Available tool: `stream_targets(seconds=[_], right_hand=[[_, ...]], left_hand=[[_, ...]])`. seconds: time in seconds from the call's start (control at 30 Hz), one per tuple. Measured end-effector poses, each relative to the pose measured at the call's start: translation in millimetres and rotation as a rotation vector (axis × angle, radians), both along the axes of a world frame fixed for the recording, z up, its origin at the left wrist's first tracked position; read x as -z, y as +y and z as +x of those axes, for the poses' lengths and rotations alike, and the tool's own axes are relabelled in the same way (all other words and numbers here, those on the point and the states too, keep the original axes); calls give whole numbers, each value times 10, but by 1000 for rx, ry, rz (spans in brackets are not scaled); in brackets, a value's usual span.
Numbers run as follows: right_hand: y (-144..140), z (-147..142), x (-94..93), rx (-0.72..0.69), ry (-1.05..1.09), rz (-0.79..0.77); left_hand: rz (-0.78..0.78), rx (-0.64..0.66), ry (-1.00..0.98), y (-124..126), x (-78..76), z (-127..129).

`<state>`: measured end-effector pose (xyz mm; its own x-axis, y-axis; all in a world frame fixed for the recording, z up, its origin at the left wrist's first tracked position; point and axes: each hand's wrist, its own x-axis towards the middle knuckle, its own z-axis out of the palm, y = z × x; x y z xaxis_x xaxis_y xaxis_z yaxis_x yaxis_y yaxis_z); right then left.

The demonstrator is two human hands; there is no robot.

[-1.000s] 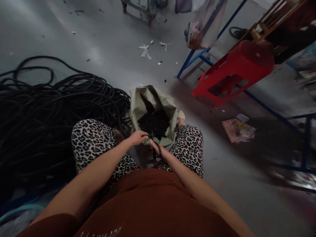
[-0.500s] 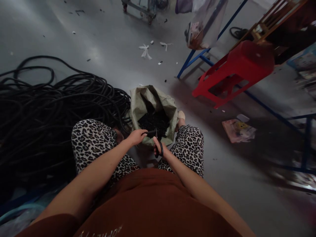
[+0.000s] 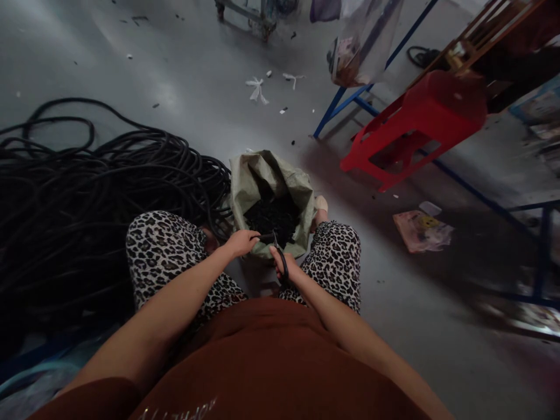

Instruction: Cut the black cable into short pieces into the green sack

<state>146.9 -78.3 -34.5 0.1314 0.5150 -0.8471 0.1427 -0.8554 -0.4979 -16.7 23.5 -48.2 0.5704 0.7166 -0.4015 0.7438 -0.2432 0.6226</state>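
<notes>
My left hand (image 3: 242,241) grips the end of a black cable (image 3: 265,237) just above the near rim of a woven green sack (image 3: 247,181). My right hand (image 3: 283,265) is shut on black-handled scissors (image 3: 280,251), whose blades point up at the cable end. The sack stands open between my knees and holds a heap of short black cable pieces (image 3: 273,217). The cable runs off left toward a big pile of black cable (image 3: 83,192) on the floor.
A red plastic stool (image 3: 420,125) lies tipped under a blue metal frame (image 3: 350,102) at the right. A pink paper packet (image 3: 420,229) lies on the grey floor right of my knee. White scraps (image 3: 258,90) and a wheeled cart (image 3: 258,14) are farther off.
My right hand with the scissors rose slightly toward the cable end held by my left hand; the blades now meet the cable over the sack rim.
</notes>
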Motion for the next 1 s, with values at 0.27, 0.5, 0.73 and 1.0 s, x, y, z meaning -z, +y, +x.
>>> stream_targets(seconds=[0.27, 0.5, 0.73, 1.0], right_hand=[[-30, 14, 49, -108, -96, -3], [-23, 37, 45, -5, -82, -35], [20, -4, -18, 44, 41, -74], [-9, -21, -2, 32, 106, -26]], left_hand=[[14, 1, 91, 20, 26, -13], [43, -8, 143, 51, 32, -39], [18, -70, 60, 71, 38, -30], [12, -60, -12, 65, 62, -15]])
